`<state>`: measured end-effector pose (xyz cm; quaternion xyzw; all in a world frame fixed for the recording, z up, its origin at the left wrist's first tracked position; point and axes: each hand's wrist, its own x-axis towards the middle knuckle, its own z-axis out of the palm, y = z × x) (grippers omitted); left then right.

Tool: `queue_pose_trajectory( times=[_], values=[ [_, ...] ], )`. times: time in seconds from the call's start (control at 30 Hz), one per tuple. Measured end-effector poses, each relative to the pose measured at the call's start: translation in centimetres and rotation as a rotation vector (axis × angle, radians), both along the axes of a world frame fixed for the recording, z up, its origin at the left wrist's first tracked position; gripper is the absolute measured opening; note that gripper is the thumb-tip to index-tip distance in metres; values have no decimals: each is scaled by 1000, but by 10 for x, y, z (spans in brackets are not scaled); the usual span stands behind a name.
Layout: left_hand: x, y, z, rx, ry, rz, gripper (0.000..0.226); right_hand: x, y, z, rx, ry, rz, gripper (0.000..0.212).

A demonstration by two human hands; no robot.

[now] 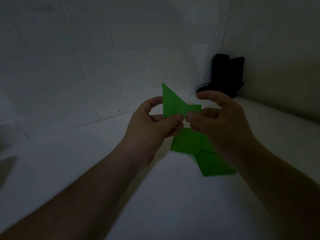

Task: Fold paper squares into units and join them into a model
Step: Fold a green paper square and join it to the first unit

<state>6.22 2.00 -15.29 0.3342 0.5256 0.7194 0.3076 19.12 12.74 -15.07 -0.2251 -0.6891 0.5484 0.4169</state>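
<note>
Head view shows both hands raised over a pale surface (155, 205), working a folded green paper unit (171, 104). Left hand (152, 125) pinches the unit's lower edge between thumb and forefinger; right hand (220, 118) pinches it just beside, thumb tips almost touching at the unit's middle. One sharp triangular point stands up from the unit on the left-hand side, and a short square flap sits toward the right hand.

Below the unit, more folded green pieces (204, 153) lie overlapped on the surface, partly hidden by the right wrist. Beyond the unit, in the wall corner, stands a dark object (225, 75) too dim to name.

The step looks like creasing or tucking the flap. To do it well, I would hold the left pinch firm as an anchor, line the edges up exactly, then press along the fold outward from the thumbs.
</note>
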Motion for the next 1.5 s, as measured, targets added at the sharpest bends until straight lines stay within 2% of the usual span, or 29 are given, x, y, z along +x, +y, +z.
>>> queue_pose_trajectory(
  times=[0.53,0.73,0.83,1.0,1.23,1.5],
  values=[
    [-6,0,0,45,114,-116,58,2,15,-1,-49,49,21,47],
    [-6,-1,0,37,72,-161,62,3,16,-2,-37,37,22,48],
    [-7,-3,1,22,43,-157,64,5,17,-1,-25,9,30,49],
    [-4,-4,-1,14,154,-64,66,4,13,1,9,-23,20,52],
    [0,-4,1,61,68,-120,58,3,-7,4,-30,-49,92,65],
    [-1,-4,-1,41,163,-63,57,1,-7,2,-30,-86,68,69]
  ],
)
